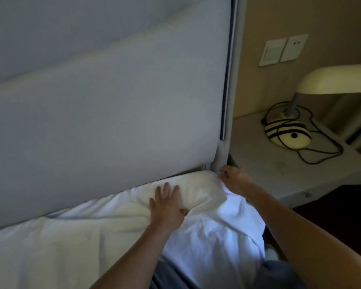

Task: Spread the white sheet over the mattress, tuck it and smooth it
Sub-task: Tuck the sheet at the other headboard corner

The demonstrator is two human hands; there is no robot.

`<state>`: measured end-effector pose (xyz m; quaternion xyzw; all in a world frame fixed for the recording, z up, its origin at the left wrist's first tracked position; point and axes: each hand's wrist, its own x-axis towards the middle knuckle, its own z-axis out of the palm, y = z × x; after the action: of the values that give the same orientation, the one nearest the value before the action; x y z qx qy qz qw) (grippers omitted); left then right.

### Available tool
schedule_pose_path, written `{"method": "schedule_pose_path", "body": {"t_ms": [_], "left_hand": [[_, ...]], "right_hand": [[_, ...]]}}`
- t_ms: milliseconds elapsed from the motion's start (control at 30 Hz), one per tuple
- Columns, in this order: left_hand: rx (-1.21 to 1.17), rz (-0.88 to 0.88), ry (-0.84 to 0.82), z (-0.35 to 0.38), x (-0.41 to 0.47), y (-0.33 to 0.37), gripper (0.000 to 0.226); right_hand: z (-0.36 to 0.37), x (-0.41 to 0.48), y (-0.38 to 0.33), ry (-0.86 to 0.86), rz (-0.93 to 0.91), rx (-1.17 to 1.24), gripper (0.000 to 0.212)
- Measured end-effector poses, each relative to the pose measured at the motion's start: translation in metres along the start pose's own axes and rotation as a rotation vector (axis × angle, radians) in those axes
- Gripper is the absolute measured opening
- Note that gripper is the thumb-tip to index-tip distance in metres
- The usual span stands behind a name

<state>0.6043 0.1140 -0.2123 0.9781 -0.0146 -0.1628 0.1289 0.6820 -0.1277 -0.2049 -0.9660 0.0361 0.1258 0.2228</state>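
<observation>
Behind, upright grey headboard (pixel 113 111). Wrinkled white sheet (pixel 61 247) over the mattress corner, hanging at the side. Beside, nightstand (pixel 279 163) with yellow lamp (pixel 288 134). On the sheet, left hand (pixel 168 207) flat, fingers spread. At the corner, right hand (pixel 234 177), fingers curled on the sheet edge.

Both forearms (pixel 290 222) are bare from the frame edge down to the wrists. The left hand (pixel 167 209) and right hand (pixel 233 177) are bare to the fingers (pixel 165 190) as well. Lower down, the legs are in grey-blue trousers (pixel 279 274) of soft, plain cloth. A pale rounded shape (pixel 271 254) beside them is too dim to identify.
</observation>
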Motion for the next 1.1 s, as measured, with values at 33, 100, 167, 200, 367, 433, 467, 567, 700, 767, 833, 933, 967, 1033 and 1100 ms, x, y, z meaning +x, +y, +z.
{"method": "schedule_pose_path", "body": {"t_ms": [33, 100, 167, 200, 367, 433, 467, 567, 700, 767, 833, 933, 967, 1033, 1100], "left_hand": [[-0.029, 0.053, 0.043, 0.002, 0.003, 0.009, 0.076], [-0.119, 0.201, 0.112, 0.007, 0.013, 0.029, 0.068], [-0.196, 0.348, 0.185, 0.009, 0.026, 0.05, 0.056], [-0.21, 0.406, 0.231, 0.01, 0.034, 0.059, 0.049], [-0.116, 0.489, 0.316, 0.016, 0.09, 0.071, 0.031], [-0.079, 0.476, 0.3, 0.017, 0.102, 0.068, 0.03], [-0.056, 0.466, 0.261, 0.015, 0.103, 0.07, 0.031], [0.014, 0.39, 0.144, 0.008, 0.094, 0.082, 0.037], [-0.047, 0.19, -0.082, -0.022, 0.059, 0.106, 0.067], [-0.169, -0.027, -0.119, -0.041, 0.033, 0.115, 0.067], [-0.268, -0.184, -0.094, -0.061, 0.009, 0.118, 0.061], [-0.391, -0.364, -0.022, -0.083, -0.027, 0.112, 0.057], [-0.439, -0.426, -0.001, -0.087, -0.043, 0.109, 0.056], [-0.542, -0.538, 0.027, -0.088, -0.076, 0.106, 0.054], [-0.613, -0.639, 0.021, -0.076, -0.118, 0.105, 0.053]], "right_hand": [[0.001, -0.005, 0.0, -0.089, 0.028, 0.027, 0.039], [0.011, -0.009, 0.001, -0.291, 0.151, 0.206, 0.059], [0.028, -0.008, 0.001, -0.412, 0.264, 0.497, 0.08], [0.036, -0.001, 0.004, -0.452, 0.28, 0.604, 0.091], [0.036, 0.044, 0.025, -0.781, 0.371, 0.763, 0.061], [0.017, 0.066, 0.029, -0.886, 0.265, 0.605, 0.061], [0.005, 0.075, 0.027, -0.905, 0.206, 0.498, 0.061], [-0.026, 0.088, 0.005, -0.885, 0.018, 0.246, 0.05], [-0.061, 0.064, -0.017, -0.781, -0.282, 0.001, 0.038], [-0.072, 0.046, -0.023, -0.755, -0.396, -0.121, 0.046], [-0.08, 0.031, -0.035, -0.781, -0.422, -0.17, 0.047], [-0.087, 0.011, -0.06, -0.882, -0.487, -0.286, 0.046], [-0.087, 0.003, -0.07, -0.905, -0.523, -0.315, 0.046], [-0.083, -0.015, -0.085, -0.935, -0.596, -0.357, 0.042], [-0.073, -0.036, -0.091, -0.974, -0.65, -0.395, 0.038]]}}
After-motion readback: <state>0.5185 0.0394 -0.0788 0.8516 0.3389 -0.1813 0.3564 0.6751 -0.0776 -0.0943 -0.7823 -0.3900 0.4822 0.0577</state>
